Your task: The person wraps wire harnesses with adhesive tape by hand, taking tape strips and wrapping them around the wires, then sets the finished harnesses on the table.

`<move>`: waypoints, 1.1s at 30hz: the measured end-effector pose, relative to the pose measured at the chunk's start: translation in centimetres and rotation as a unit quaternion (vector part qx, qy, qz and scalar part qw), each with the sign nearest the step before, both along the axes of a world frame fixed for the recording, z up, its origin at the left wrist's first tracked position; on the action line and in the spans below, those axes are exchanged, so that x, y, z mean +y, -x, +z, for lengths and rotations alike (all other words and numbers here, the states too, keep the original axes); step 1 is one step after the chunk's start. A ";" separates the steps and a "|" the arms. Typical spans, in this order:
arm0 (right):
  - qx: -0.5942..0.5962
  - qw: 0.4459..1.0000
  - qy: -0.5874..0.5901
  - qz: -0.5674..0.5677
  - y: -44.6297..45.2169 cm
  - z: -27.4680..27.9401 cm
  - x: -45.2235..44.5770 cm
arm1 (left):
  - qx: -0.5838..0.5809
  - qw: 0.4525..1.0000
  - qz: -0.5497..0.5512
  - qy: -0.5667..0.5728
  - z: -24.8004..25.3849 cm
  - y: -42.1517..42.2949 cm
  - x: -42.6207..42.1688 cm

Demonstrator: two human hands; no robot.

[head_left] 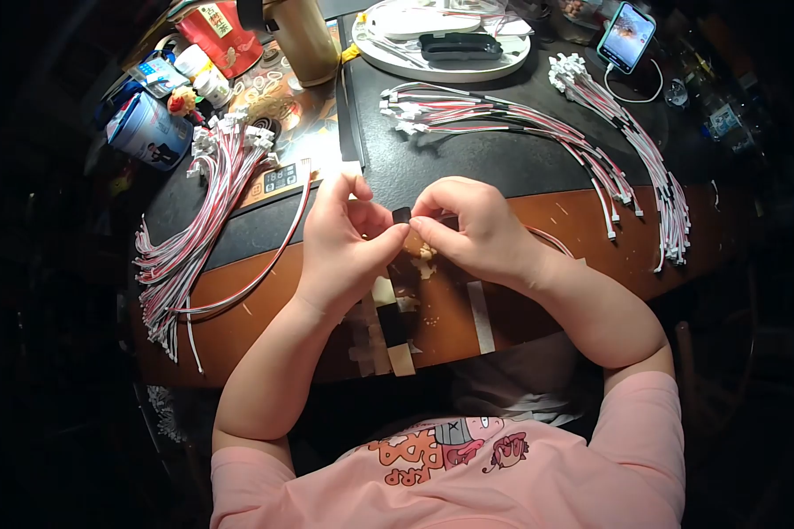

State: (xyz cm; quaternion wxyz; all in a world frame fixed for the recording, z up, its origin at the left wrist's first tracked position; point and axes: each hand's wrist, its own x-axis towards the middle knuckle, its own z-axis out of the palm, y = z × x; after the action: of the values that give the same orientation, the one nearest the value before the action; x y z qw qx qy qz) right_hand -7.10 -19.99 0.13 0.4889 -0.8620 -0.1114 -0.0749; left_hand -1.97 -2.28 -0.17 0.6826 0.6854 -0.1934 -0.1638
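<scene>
Close together over the table's front part, both my hands have their fingertips pinched. A small black piece that looks like tape [401, 215] shows between them. My left hand [348, 234] pinches it from the left with thumb and finger. From the other side my right hand [468, 225] closes thumb and forefinger at its edge. Red and white wires [551, 240] come out behind my right wrist; whether they run into my fingers is hidden. Left of my left hand, a single wire cable [284, 251] curves down the table.
A large wire bundle [207, 212] lies at left; two more bundles, a middle one [512, 123] and a right one [644, 159], lie behind. Tape strips [393, 324] stick to the front edge. At the back stand a white tray [370, 57], a tumbler [304, 40] and a phone [626, 37].
</scene>
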 end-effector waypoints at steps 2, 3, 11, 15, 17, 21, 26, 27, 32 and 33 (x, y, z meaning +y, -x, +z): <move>-0.042 0.999 0.004 0.006 -0.1 -0.3 0.2 | -0.001 1.000 0.005 -0.005 0.2 0.1 0.0; -0.063 0.998 0.005 0.010 -0.1 -0.5 0.4 | -0.002 1.000 0.009 -0.009 0.3 0.1 0.1; -0.193 0.981 -0.014 0.017 -0.5 -1.0 0.9 | 0.002 0.999 0.016 0.031 0.1 0.0 0.1; -0.158 0.987 -0.025 0.004 -0.7 -1.0 0.3 | 0.006 0.999 0.013 0.028 0.2 -0.3 0.5; -0.046 0.998 -0.024 -0.043 -0.7 -0.8 -0.9 | 0.028 0.999 0.008 0.034 0.4 -0.5 0.7; -0.014 1.000 -0.015 -0.014 -0.7 0.2 -1.3 | 0.063 0.997 -0.002 0.046 0.6 -0.6 0.8; -0.014 0.998 0.007 0.055 -0.6 0.3 -1.3 | 0.085 0.995 -0.019 0.056 0.6 -0.6 0.8; -0.003 0.998 0.015 0.067 -0.6 0.3 -1.3 | 0.084 0.995 -0.022 0.058 0.5 -0.6 0.8; 0.045 0.996 -0.063 0.040 -0.3 0.3 -0.9 | 0.075 0.995 -0.023 0.059 0.6 -0.5 0.7; 0.057 0.994 -0.091 0.027 -0.2 0.2 -0.8 | 0.074 0.995 -0.023 0.059 0.6 -0.5 0.7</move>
State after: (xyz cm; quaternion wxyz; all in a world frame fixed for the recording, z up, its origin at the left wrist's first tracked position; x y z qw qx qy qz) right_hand -6.89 -20.84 0.38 0.5730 -0.8132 -0.0993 -0.0222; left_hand -1.47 -1.60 0.48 0.7302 0.6256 -0.1676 -0.2176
